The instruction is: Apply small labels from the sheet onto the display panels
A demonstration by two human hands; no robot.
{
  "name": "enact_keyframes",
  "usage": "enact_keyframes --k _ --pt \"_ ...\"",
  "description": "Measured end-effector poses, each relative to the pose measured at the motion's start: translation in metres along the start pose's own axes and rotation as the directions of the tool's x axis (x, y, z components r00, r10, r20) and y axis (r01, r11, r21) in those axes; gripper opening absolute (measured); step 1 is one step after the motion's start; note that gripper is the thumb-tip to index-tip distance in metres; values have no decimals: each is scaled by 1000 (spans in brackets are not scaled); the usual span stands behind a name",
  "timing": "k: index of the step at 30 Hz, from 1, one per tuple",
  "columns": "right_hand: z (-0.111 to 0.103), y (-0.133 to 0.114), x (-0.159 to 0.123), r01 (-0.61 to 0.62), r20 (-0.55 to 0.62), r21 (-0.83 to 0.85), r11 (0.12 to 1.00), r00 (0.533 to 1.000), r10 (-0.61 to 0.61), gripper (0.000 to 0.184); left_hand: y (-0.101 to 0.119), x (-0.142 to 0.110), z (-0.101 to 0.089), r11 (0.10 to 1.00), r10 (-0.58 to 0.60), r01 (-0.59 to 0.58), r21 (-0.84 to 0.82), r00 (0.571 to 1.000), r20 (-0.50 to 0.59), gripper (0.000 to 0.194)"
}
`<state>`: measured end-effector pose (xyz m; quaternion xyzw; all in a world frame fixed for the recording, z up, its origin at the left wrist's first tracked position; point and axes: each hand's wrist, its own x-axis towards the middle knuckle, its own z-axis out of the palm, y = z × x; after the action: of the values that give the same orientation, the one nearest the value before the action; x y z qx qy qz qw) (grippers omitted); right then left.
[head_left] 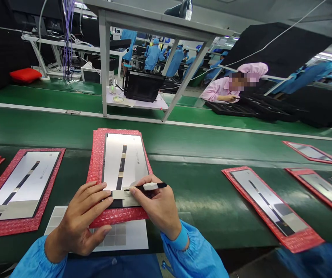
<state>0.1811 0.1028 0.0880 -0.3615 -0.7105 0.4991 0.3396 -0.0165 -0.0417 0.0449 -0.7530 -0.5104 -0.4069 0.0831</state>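
In front of me a flat display panel (pixel 137 162) with a silvery back lies on a stack of red bubble-wrap sheets (pixel 97 154). A dark flex strip (pixel 121 168) runs along its middle towards a pale film (pixel 129 200) at the near end. My left hand (pixel 81 216) rests with fingers stretched out on the panel's near left corner, fingertips beside the strip's lower end. My right hand (pixel 160 204) is closed round a slim pointed tool (pixel 151 186), black with a white band. The tool's tip touches or hovers just over the pale film; I cannot tell which.
Another panel (pixel 23 181) lies on red wrap at left, with more panels (pixel 267 200) at right. Under my stack is a white sheet with grey squares (pixel 137 235). A metal frame (pixel 103 65) stands across the green bench (pixel 194 193). A person in pink (pixel 220 90) works opposite.
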Motion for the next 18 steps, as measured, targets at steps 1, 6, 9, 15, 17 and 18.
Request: enact_keyframes --k 1,6,9,15,17,18 --pt "0 0 0 3 -1 1 1000 1000 -3 15 0 0 0 1000 2 -2 5 1000 12 50" --pt "0 1 0 -2 -1 8 1000 1000 2 16 1 4 -3 999 36 -38 15 994 104 58" --pt "0 1 0 -3 5 10 1000 1000 3 16 1 6 -5 998 53 -59 30 981 187 64" --pt "1 5 0 -6 22 12 1000 1000 6 16 -2 7 -10 992 93 -110 58 968 234 67" --pt "1 6 0 -8 24 11 1000 1000 8 17 -1 10 -12 987 100 -131 96 955 280 71" --pt "1 6 0 -4 23 8 1000 1000 4 17 0 12 -13 983 99 -141 118 946 308 74"
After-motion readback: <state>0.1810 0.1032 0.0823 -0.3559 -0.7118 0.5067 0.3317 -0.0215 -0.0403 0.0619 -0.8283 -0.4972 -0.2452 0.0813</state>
